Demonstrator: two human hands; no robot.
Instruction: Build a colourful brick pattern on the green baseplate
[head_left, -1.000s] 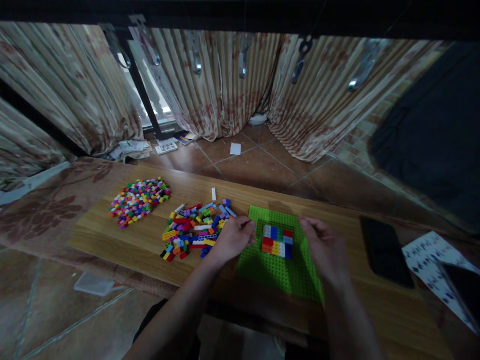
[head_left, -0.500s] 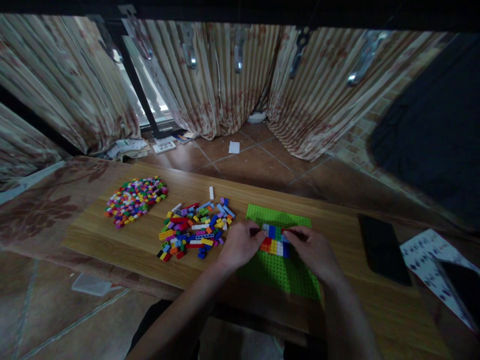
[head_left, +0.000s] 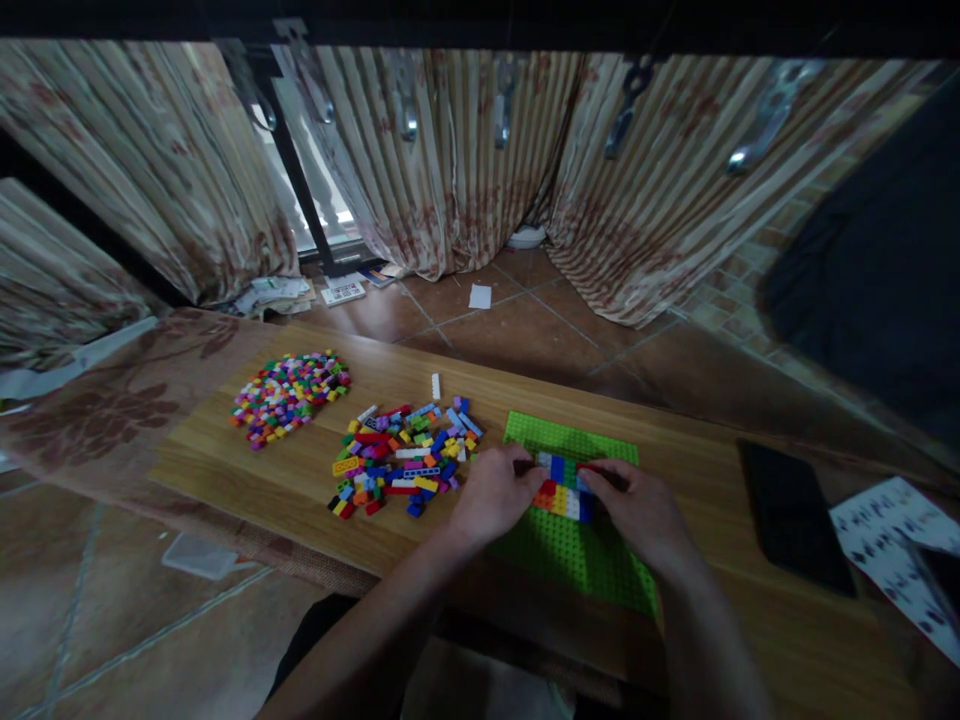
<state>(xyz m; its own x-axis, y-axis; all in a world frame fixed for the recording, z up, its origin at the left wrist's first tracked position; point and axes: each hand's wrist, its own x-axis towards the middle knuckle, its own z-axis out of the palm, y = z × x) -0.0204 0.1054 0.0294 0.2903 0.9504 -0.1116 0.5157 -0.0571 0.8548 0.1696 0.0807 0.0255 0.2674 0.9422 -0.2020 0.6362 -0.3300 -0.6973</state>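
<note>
On the green studded baseplate [head_left: 577, 565] lies a block of joined toy bricks [head_left: 564, 500] in red, orange, yellow, white, blue and green. My left hand [head_left: 496, 492] is closed, with thumb and fingers at the block's left end. At the opposite end, the fingers and thumb of my right hand [head_left: 639, 505] pinch its right side, near a red brick partly hidden by the fingers. Both hands rest low over the plate. The fingertips cover the outer ends of the block, so exact contact there is partly hidden.
Left of the plate is a loose pile of larger bricks [head_left: 409, 452], with a smaller-brick heap [head_left: 289, 395] beyond it. A single white brick [head_left: 436, 386] stands apart. A black phone-like slab [head_left: 795, 515] and a printed sheet [head_left: 896, 545] lie at right on the wooden table [head_left: 247, 500].
The whole view has shifted, so the table appears slightly farther right. Both hands stay at the two ends of the brick block, with little visible finger movement.
</note>
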